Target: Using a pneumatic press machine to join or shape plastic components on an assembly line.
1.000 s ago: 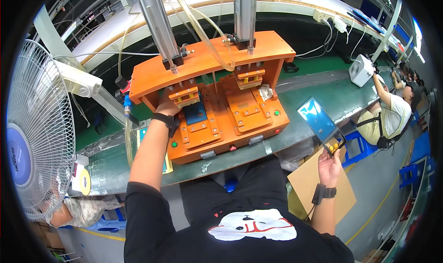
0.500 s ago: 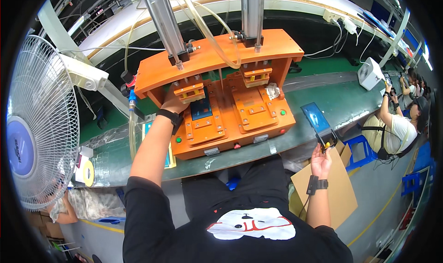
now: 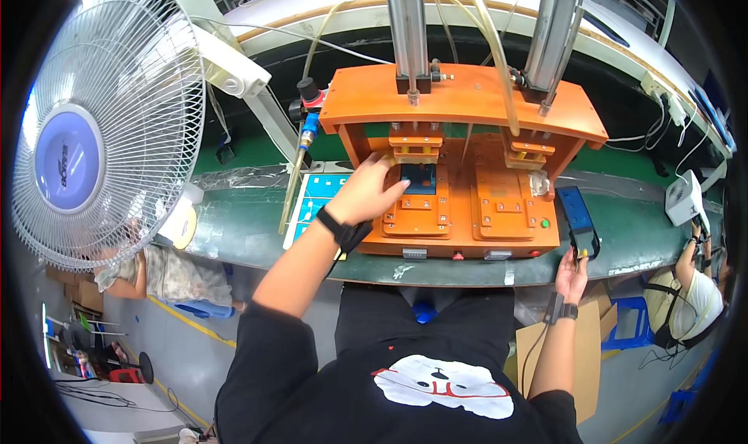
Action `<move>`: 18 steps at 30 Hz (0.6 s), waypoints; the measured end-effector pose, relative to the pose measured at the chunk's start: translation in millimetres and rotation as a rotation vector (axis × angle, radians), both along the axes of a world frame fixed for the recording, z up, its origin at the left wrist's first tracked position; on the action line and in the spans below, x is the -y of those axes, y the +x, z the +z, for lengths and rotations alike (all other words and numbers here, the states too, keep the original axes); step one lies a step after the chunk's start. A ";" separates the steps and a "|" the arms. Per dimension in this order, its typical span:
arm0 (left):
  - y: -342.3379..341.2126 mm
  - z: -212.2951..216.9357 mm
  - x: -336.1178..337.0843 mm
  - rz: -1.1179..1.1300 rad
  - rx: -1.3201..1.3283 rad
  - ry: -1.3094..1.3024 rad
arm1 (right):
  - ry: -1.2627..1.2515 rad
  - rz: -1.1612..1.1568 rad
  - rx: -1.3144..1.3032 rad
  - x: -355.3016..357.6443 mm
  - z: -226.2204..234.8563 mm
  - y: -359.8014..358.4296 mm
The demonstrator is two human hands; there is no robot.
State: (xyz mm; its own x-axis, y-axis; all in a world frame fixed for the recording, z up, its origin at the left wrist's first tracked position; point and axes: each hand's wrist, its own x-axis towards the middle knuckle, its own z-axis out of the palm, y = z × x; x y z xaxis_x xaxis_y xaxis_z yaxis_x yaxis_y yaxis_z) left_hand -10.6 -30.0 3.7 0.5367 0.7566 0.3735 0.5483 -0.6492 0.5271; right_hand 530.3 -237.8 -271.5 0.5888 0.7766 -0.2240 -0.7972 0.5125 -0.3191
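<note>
My left hand (image 3: 370, 185) is at the left station of an orange two-station press (image 3: 460, 93). Its thumb and fingers are apart beside a small dark screen panel (image 3: 421, 180) lying on the station's orange fixture plate (image 3: 417, 219). The thumb reaches the panel's left edge; whether it touches cannot be made out. Just above hangs the left press head (image 3: 415, 144). Off the press's right side, my right hand (image 3: 573, 276) pinches the near end of a black frame (image 3: 596, 245). A dark blue screen panel (image 3: 575, 208) extends from it over the green bench, with a small yellow bit at the fingertips.
A large fan (image 3: 101, 132) stands at the left. Beside the press lies a blue-and-white sheet (image 3: 319, 194). The right station (image 3: 502, 202) holds a crumpled clear piece. A small white fan (image 3: 686, 198) and a seated co-worker (image 3: 689, 304) are at right; cardboard (image 3: 576, 350) leans below the bench.
The view has turned left, so the press appears further right. My left hand has drawn out from beside the press head, its thumb now at the panel. The right hand still holds the black frame.
</note>
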 end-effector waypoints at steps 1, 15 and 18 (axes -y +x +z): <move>-4.9 -7.6 13.8 0.004 0.051 0.001 | -0.050 -0.036 0.010 -4.7 1.6 0.7; -5.5 -80.7 62.8 0.111 0.176 0.208 | -0.869 0.489 0.747 -48.9 108.7 -44.8; -5.6 -81.2 62.9 0.111 0.156 0.212 | -1.003 0.621 0.956 -48.7 130.4 -34.8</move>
State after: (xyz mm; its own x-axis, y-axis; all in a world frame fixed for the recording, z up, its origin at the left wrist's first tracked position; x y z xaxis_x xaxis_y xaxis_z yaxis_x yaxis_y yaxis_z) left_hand -16.2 -92.9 -77.5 0.3782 0.7037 0.6014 0.5450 -0.6944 0.4698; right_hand 495.5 -189.1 -141.1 0.4615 0.7116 -0.5298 -0.0968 -0.5532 -0.8274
